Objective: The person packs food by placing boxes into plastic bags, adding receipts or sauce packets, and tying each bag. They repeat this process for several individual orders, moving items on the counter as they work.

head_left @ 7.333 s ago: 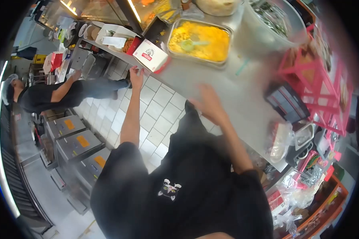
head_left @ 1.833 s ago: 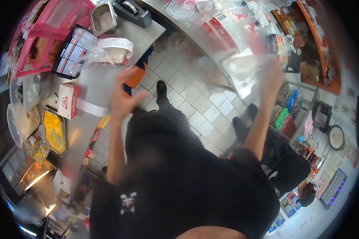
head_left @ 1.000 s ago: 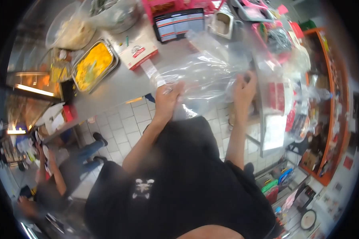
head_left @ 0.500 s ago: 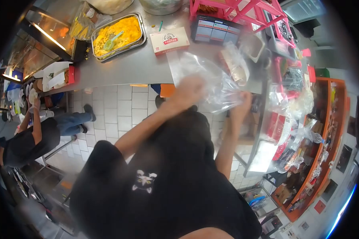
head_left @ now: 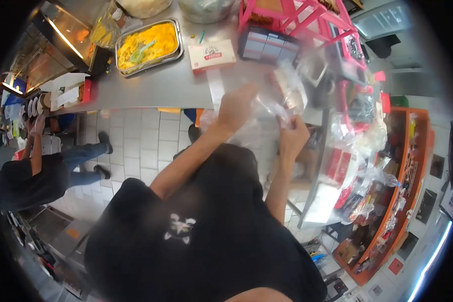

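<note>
A clear plastic bag [head_left: 273, 106] is stretched between my two hands above the counter's front edge, its outline smeared by motion. My left hand [head_left: 236, 108] is closed on one side of the bag, fingers pointing away from me. On the other side, my right hand [head_left: 294, 133] pinches the gathered film between thumb and fingers. Just beyond my hands, a white and red carton box [head_left: 212, 56] rests on the steel counter. A second package wrapped in clear plastic [head_left: 290, 90] lies beyond my right hand.
A steel tray [head_left: 179, 50] of yellow food with a green spoon stands at the back left. A tablet [head_left: 268, 45] stands near a pink rack [head_left: 287, 17]. Packages and bags crowd the right side. Another person [head_left: 32, 176] works at the left.
The bag, spread wide before, is now narrower and bunched between my hands. My left hand has turned, and the right has come slightly inward and down. The other person has shifted a little left.
</note>
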Demonstrator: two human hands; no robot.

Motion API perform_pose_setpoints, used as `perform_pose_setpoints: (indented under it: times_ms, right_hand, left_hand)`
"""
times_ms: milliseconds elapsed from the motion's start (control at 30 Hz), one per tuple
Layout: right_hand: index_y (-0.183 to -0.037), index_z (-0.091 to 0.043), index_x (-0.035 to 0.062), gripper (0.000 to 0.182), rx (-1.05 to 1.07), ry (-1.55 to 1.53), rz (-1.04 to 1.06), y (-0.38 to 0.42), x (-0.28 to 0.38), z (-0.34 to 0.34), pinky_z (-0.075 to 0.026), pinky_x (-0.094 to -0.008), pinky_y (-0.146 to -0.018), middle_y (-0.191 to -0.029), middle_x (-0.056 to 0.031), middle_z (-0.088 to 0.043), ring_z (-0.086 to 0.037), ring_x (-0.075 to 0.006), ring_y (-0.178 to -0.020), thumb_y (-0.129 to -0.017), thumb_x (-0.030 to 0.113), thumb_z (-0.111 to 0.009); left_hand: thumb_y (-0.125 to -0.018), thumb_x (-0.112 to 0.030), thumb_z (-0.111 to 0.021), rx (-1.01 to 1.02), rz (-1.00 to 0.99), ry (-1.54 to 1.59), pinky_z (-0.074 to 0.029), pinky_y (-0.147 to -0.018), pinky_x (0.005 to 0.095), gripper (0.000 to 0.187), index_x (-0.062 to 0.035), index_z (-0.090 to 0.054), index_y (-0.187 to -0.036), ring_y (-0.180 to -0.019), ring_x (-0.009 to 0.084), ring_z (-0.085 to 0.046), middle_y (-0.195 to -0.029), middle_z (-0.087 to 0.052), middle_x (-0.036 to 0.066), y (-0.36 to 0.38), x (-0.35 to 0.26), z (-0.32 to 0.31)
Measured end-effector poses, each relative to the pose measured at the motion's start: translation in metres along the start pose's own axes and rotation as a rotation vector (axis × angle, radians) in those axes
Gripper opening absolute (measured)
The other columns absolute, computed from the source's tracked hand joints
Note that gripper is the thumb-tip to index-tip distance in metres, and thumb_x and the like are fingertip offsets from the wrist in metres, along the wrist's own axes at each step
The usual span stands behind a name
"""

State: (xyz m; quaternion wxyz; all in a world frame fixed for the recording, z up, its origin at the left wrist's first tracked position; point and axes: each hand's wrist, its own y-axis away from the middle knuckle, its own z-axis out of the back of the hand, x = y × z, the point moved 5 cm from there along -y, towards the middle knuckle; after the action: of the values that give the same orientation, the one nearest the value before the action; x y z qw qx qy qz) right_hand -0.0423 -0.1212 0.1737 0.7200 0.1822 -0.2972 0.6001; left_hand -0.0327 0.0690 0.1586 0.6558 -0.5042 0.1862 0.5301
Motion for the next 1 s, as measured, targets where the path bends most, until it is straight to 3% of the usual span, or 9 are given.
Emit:
perform_pose_setpoints:
  times_ms: [233, 333, 400, 500, 567, 733, 767, 867, 1000]
  right_hand:
    - [-0.088, -0.061, -0.0042, 0.018, 0.093, -0.286, 0.269, 0.021, -0.018, -0.023, -0.044, -0.0348, -0.061, -0.072, -0.0211, -0.059, -0.058, -0.0257, -0.063, -0.077, 0.004, -0.072]
    - [-0.086, -0.060, -0.0018, 0.017, -0.273, -0.106, 0.173, 0.003, -0.052, 0.023, -0.043, -0.0327, -0.060, -0.067, -0.0124, -0.055, -0.052, -0.0214, -0.062, -0.080, 0.007, -0.073]
    - [-0.082, -0.059, 0.0008, 0.021, -0.416, 0.071, -0.076, -0.003, -0.078, 0.070, -0.040, -0.0289, -0.061, -0.068, -0.0007, -0.048, -0.043, -0.0148, -0.064, -0.079, 0.011, -0.077]
    - [-0.083, -0.060, 0.0002, 0.016, -0.355, -0.062, 0.005, 0.002, -0.047, 0.066, -0.038, -0.0285, -0.061, -0.071, -0.0001, -0.050, -0.042, -0.0127, -0.066, -0.077, 0.003, -0.074]
    - [-0.086, -0.062, 0.0021, 0.014, -0.091, -0.298, 0.174, -0.003, -0.020, 0.047, -0.038, -0.0280, -0.062, -0.072, -0.0005, -0.053, -0.045, -0.0118, -0.068, -0.075, -0.003, -0.069]
    - [-0.099, -0.065, 0.0035, 0.030, -0.284, -0.238, -0.078, -0.035, -0.004, 0.083, -0.045, -0.0274, -0.073, -0.087, -0.0037, -0.062, -0.059, -0.0139, -0.081, -0.070, -0.004, -0.061]
    - [-0.100, -0.065, 0.0034, 0.033, -0.225, -0.147, 0.158, -0.047, 0.013, 0.083, -0.046, -0.0307, -0.074, -0.087, -0.0048, -0.062, -0.060, -0.0162, -0.081, -0.069, -0.004, -0.059]
    - [-0.110, -0.063, 0.0045, 0.039, -0.122, 0.261, 0.447, -0.090, -0.012, 0.091, -0.049, -0.0317, -0.083, -0.106, -0.0098, -0.065, -0.063, -0.0256, -0.094, -0.072, -0.003, -0.064]
    - [-0.127, -0.056, 0.0020, 0.052, -0.752, 0.149, 0.204, -0.082, -0.020, 0.176, -0.050, -0.0378, -0.086, -0.121, -0.0150, -0.062, -0.061, -0.0319, -0.105, -0.076, 0.001, -0.065]
  left_hand:
    - [-0.083, -0.011, -0.064, 0.414, -0.075, 0.447, -0.053, -0.069, 0.0326, 0.044, -0.0112, -0.062, -0.127, -0.080, 0.0350, -0.066, -0.107, -0.068, 0.018, 0.027, -0.005, -0.031]
    - [-0.082, -0.025, -0.071, 0.332, -0.184, 0.007, -0.055, -0.074, 0.0336, 0.067, -0.0181, -0.046, -0.144, -0.086, 0.0319, -0.068, -0.119, -0.065, 0.016, 0.025, 0.004, -0.013]
    - [-0.078, -0.033, -0.074, 0.333, 0.085, 0.072, -0.055, -0.074, 0.0363, 0.074, -0.0186, -0.044, -0.145, -0.086, 0.0318, -0.068, -0.120, -0.065, 0.015, 0.017, 0.027, 0.017]
    - [-0.076, -0.036, -0.075, 0.396, 0.144, -0.370, -0.055, -0.071, 0.0377, 0.071, -0.0165, -0.049, -0.140, -0.080, 0.0331, -0.067, -0.110, -0.068, 0.014, 0.010, 0.025, 0.027]
    - [-0.075, -0.036, -0.075, -0.037, -0.451, -0.366, -0.053, -0.066, 0.0408, 0.058, -0.0121, -0.059, -0.125, -0.069, 0.0332, -0.065, -0.099, -0.069, 0.011, -0.006, -0.025, 0.020]
    - [-0.077, -0.032, -0.071, 0.327, -0.172, -0.102, -0.053, -0.067, 0.0447, 0.033, -0.0070, -0.068, -0.098, -0.064, 0.0347, -0.065, -0.082, -0.069, 0.011, -0.028, -0.025, -0.031]
    - [-0.079, -0.031, -0.069, 0.570, -0.191, -0.227, -0.053, -0.067, 0.0455, 0.027, -0.0053, -0.069, -0.087, -0.065, 0.0355, -0.065, -0.078, -0.068, 0.013, -0.030, -0.036, -0.036]
    - [-0.079, -0.030, -0.064, 0.422, -0.184, -0.425, -0.054, -0.065, 0.0444, 0.029, -0.0019, -0.070, -0.078, -0.065, 0.0360, -0.066, -0.070, -0.066, 0.017, -0.068, 0.005, -0.060]
    - [-0.077, -0.021, -0.064, 0.236, -0.137, -0.445, -0.054, -0.064, 0.0439, 0.031, 0.0012, -0.068, -0.097, -0.064, 0.0361, -0.065, -0.072, -0.067, 0.016, -0.128, -0.024, 0.021]
